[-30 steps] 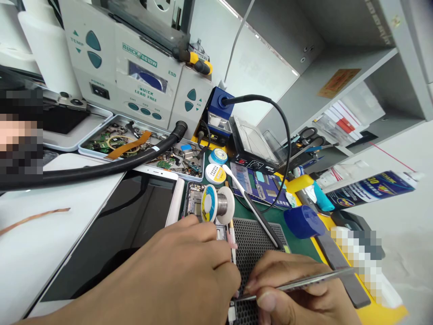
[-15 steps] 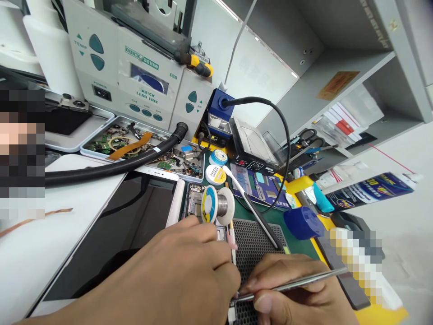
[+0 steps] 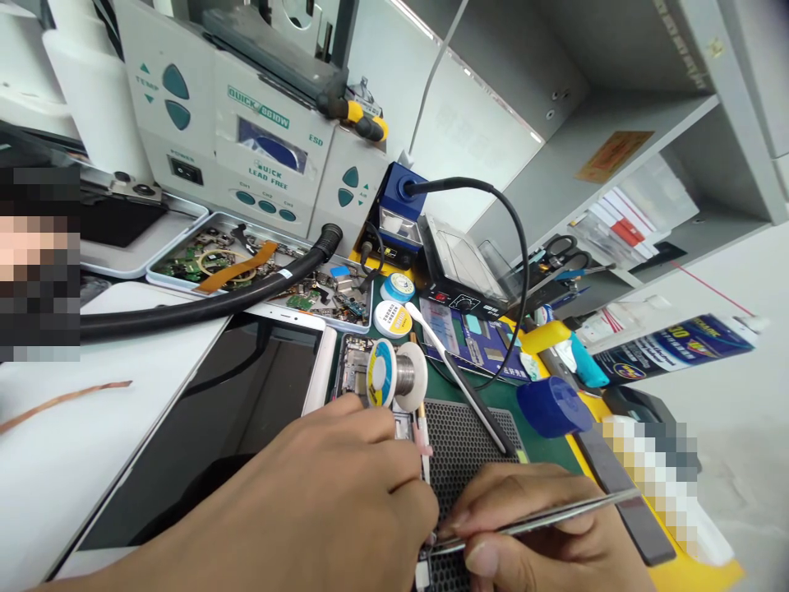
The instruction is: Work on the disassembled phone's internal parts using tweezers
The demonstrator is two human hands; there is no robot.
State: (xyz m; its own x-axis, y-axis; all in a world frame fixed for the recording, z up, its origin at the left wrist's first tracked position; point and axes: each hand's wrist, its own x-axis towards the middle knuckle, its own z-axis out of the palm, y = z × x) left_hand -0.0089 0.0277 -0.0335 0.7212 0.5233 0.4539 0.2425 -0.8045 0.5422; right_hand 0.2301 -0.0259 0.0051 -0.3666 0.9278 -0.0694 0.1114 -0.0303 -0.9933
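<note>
My right hand (image 3: 542,526) pinches metal tweezers (image 3: 567,512), tilted with their tips pointing left and down. The tips reach a small electronic part (image 3: 423,573), perhaps the edge of a phone, only a strip of which shows. My left hand (image 3: 363,485) lies to the left of it with fingers curled down and closed. Its fingertips, and whatever they grip, are hidden beneath the hand. A black perforated mat (image 3: 465,460) lies under and behind the right hand. Just beyond the left knuckles stands a spool of solder wire (image 3: 403,376), beside an opened phone frame (image 3: 352,366).
A hot-air station (image 3: 246,123) stands at the back, its black hose (image 3: 203,316) crossing leftward. Below it is a tray of circuit boards (image 3: 302,300). A white-and-black brush (image 3: 462,382) lies on the mat's far side. A large dark-screened tablet (image 3: 246,395) sits under the left forearm.
The tweezers have turned very slightly in my right hand, their back end shifting a little to the right. My left hand stays in place.
</note>
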